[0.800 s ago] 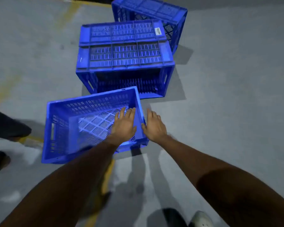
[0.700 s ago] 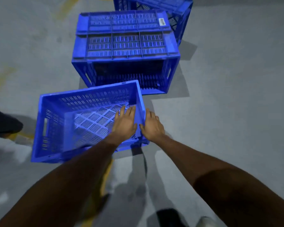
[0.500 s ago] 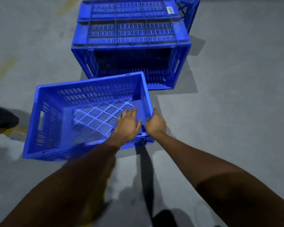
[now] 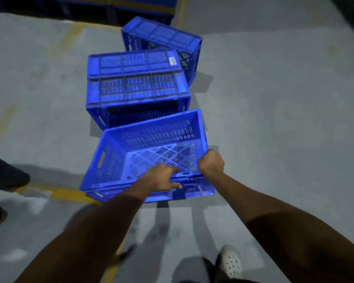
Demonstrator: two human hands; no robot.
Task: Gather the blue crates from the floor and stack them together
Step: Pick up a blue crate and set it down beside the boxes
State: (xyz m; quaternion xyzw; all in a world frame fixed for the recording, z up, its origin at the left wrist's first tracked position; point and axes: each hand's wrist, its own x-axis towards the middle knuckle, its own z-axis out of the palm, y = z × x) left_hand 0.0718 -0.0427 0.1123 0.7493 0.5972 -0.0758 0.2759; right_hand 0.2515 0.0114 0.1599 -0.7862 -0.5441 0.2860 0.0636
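An open blue crate (image 4: 119, 160) with a slotted floor is held in front of me, its mouth up and tilted. My left hand (image 4: 161, 179) grips its near rim, and my right hand (image 4: 211, 163) is closed on its right near corner. Just beyond it two blue crates (image 4: 137, 88) lie on their sides on the floor, pressed together. Another blue crate (image 4: 164, 37) lies tilted behind them.
The floor (image 4: 274, 119) is grey concrete with yellow painted lines (image 4: 65, 194). A dark shoe and leg of another person (image 4: 6, 176) are at the left edge. My own white shoe (image 4: 230, 260) shows at the bottom. A dark blue structure (image 4: 90, 5) runs along the far edge.
Both hands closed on the crate's near rim and corner and pulled it to the right and toward me. The view swung back, so the far crate and dark structure show.
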